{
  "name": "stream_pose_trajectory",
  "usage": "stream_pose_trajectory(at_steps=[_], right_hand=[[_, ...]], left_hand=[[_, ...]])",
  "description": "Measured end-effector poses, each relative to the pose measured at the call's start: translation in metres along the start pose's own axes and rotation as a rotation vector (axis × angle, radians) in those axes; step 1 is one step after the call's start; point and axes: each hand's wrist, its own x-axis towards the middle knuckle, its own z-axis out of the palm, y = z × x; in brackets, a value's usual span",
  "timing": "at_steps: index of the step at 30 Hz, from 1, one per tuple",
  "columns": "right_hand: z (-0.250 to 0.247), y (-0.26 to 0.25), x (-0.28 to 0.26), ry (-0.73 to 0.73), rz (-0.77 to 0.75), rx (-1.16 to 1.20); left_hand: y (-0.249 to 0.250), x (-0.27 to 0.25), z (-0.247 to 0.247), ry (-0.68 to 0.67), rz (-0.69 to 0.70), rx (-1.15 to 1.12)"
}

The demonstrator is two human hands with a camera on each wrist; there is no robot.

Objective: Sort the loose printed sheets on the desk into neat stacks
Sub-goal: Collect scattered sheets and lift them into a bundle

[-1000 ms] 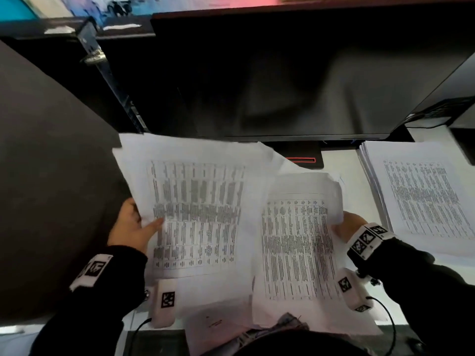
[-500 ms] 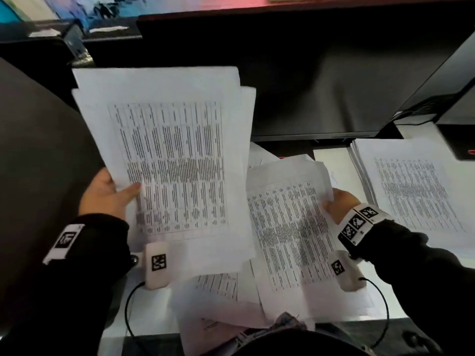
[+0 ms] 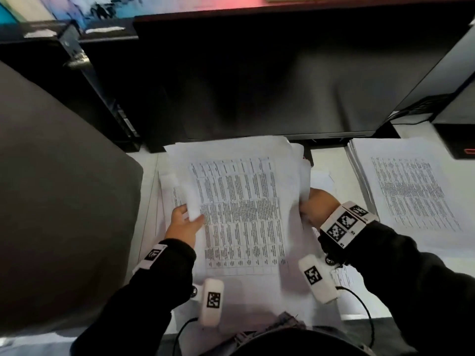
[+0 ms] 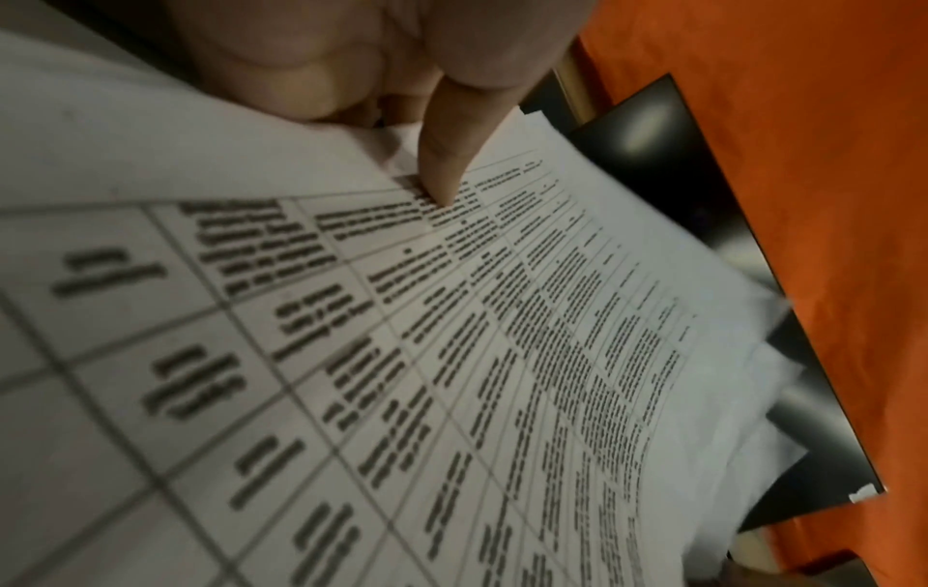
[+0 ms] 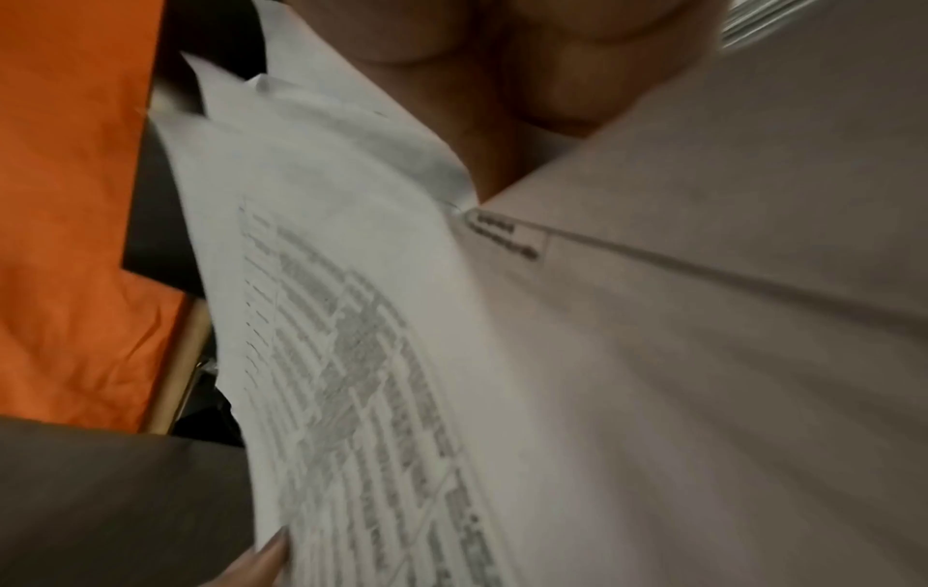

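Note:
A bundle of white printed sheets (image 3: 241, 217) with table text is held above the desk, in front of the monitor. My left hand (image 3: 183, 222) grips its left edge, thumb on top of the print (image 4: 441, 174), fingers hidden beneath. My right hand (image 3: 317, 208) grips the bundle's right edge; in the right wrist view the sheets (image 5: 361, 317) curl under my palm and hide the fingers. More loose sheets (image 3: 341, 276) lie under the bundle on the white desk (image 3: 326, 155). A neat stack of printed sheets (image 3: 408, 194) lies at the right.
A dark monitor (image 3: 270, 80) stands close behind the papers. A dark grey panel (image 3: 59, 191) fills the left side. A black device with a red mark (image 3: 460, 140) sits at the far right. A cable (image 3: 365, 312) runs along the desk's front edge.
The left hand has brought its raised sheets down and to the right, over the sheets the right hand held. Both hands now hold one merged bundle by its side edges.

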Motion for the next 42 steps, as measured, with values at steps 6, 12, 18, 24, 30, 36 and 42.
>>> stream_pose_trajectory(at_steps=[6, 12, 18, 24, 30, 36, 42], right_hand=[[-0.004, 0.011, -0.006, 0.197, -0.003, 0.393], [-0.013, 0.013, -0.013, 0.312, -0.149, 0.349], [-0.035, 0.000, -0.044, 0.455, -0.467, 0.640], [-0.017, 0.015, -0.040, 0.420, -0.260, 0.484], [-0.022, 0.020, -0.025, 0.375, -0.173, 0.466], [-0.025, 0.017, -0.009, 0.317, -0.189, 0.501], [-0.033, 0.023, -0.001, 0.295, -0.164, 0.405]], left_hand=[[0.007, -0.006, 0.007, -0.049, 0.033, 0.132], [0.038, -0.026, 0.018, -0.001, 0.285, -0.070], [0.069, -0.052, 0.033, -0.062, 0.511, -0.269], [0.056, -0.050, 0.050, -0.122, 0.427, -0.208], [0.062, -0.042, 0.061, -0.118, 0.366, -0.206], [0.058, -0.028, 0.074, -0.111, 0.309, -0.147], [0.057, -0.020, 0.075, -0.018, 0.276, -0.093]])
